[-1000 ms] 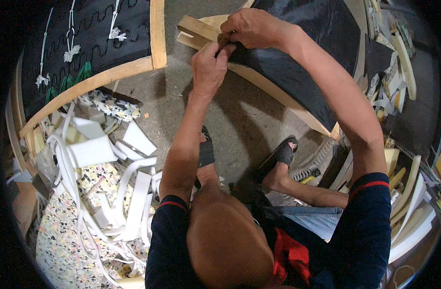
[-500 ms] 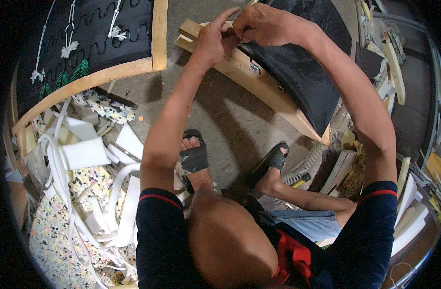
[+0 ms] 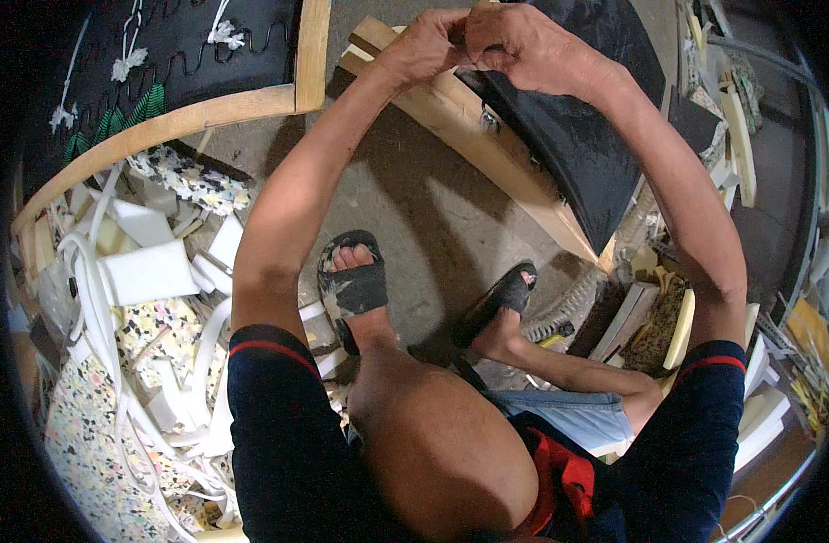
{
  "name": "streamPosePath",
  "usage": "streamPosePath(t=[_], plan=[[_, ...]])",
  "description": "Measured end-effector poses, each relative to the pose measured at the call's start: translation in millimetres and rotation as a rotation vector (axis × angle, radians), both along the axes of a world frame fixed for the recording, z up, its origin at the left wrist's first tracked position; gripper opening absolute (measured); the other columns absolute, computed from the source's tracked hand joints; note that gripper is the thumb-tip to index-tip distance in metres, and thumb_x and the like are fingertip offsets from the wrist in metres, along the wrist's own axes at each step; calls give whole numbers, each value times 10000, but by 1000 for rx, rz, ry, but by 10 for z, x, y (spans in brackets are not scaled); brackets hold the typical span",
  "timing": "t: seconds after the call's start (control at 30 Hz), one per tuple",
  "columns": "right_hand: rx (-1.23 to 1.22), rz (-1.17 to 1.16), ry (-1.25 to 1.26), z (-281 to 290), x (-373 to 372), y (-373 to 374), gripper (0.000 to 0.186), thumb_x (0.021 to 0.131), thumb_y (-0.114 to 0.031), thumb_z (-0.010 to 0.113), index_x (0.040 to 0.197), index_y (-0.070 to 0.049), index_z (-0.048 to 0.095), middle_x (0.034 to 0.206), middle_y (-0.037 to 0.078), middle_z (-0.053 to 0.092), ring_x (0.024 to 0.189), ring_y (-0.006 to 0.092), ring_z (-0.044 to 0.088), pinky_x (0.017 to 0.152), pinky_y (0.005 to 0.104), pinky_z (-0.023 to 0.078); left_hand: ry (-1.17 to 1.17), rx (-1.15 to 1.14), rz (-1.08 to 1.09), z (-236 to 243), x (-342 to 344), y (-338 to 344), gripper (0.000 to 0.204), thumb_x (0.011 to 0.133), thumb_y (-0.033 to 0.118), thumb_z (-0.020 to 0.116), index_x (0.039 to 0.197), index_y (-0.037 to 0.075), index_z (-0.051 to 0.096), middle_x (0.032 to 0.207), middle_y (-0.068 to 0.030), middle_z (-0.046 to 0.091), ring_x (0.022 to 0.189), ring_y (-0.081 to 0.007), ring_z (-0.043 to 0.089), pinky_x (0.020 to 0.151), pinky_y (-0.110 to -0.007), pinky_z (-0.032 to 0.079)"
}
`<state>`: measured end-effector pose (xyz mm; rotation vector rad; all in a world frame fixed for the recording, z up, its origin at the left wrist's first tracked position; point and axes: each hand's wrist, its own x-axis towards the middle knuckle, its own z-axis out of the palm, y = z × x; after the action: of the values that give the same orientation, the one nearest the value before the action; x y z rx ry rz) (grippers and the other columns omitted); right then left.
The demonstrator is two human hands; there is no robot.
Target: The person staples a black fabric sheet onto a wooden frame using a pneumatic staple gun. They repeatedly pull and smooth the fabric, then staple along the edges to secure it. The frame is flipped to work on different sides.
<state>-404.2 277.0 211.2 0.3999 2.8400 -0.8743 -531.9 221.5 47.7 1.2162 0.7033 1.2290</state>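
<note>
Near the top of the view, my left hand (image 3: pixel 425 47) and my right hand (image 3: pixel 529 50) meet with fingers curled and pressed together. Whatever is pinched between them is hidden behind the knuckles. Directly below is a wooden frame (image 3: pixel 487 149) of pale timber, set slantwise on the floor. Black fabric (image 3: pixel 573 127) covers the frame's right side and tapers to a point at its near end. The fabric's loose-looking edge runs up beneath my right hand. A small metal clip (image 3: pixel 489 118) shows on the wood by that edge.
At upper left stands another wooden frame (image 3: pixel 184 110) with black backing, wavy springs and white cords. White foam offcuts (image 3: pixel 147 271) and speckled foam (image 3: pixel 98 407) heap on the left. Scraps and a spring coil (image 3: pixel 568 308) lie on the right. My sandalled feet (image 3: pixel 355 276) rest on the floor.
Both hands have shifted slightly right, and the left fingers, earlier partly stretched, are now curled against the right hand. The view has moved a little.
</note>
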Motion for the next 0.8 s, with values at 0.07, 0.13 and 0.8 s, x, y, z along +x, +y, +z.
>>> streamPosePath(t=[0.07,0.13,0.8], plan=[[-6,5,-33,18,-2,-12,192,741,1,580,881,-19,710,809,228,635,794,378,625,719,451,492,-57,14,104,-60,96,-7,356,807,202,825,1102,76,670,1025,29,684,901,-65,611,808,-282,504],[-21,40,24,13,-8,-32,230,741,2,579,908,-45,730,812,216,641,795,372,627,725,446,501,-208,-33,183,-100,234,-26,520,840,379,775,1201,53,591,1050,-54,652,998,-201,634,905,-353,507],[518,-28,-201,-317,166,-283,198,913,-143,542,1088,-123,633,942,137,691,879,358,693,721,465,574,959,340,1160,196,173,-437,381,923,482,579,915,104,619,1142,-144,580,1081,-345,519,927,-497,381]])
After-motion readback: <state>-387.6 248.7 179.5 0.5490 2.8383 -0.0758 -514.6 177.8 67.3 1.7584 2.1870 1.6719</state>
